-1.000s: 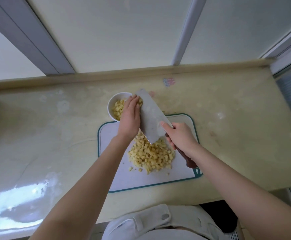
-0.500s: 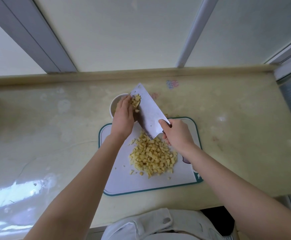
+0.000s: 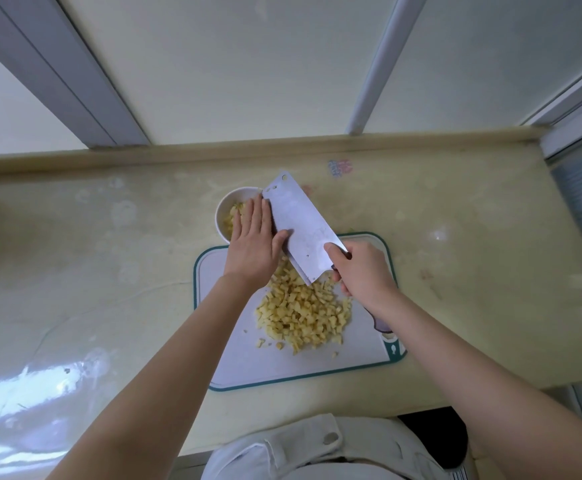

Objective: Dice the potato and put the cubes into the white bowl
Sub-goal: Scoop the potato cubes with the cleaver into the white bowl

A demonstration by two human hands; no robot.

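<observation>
Right hand (image 3: 362,271) grips cleaver (image 3: 300,226) handle. Left hand (image 3: 253,244), fingers straight, flat against blade over white bowl (image 3: 229,202). Potato cubes (image 3: 303,311) piled just below both.

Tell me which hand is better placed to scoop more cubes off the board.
Right. The right hand grips the cleaver, its heel just above the pile; the left hand lies flat over the white bowl.

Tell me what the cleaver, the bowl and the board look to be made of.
The cleaver: likely steel, a flat grey blade with a pale, dull sheen and a hanging hole. The bowl: smooth white, ceramic or melamine; the look leaves that open. The board: probably plastic, matte white with a moulded teal rim.
</observation>
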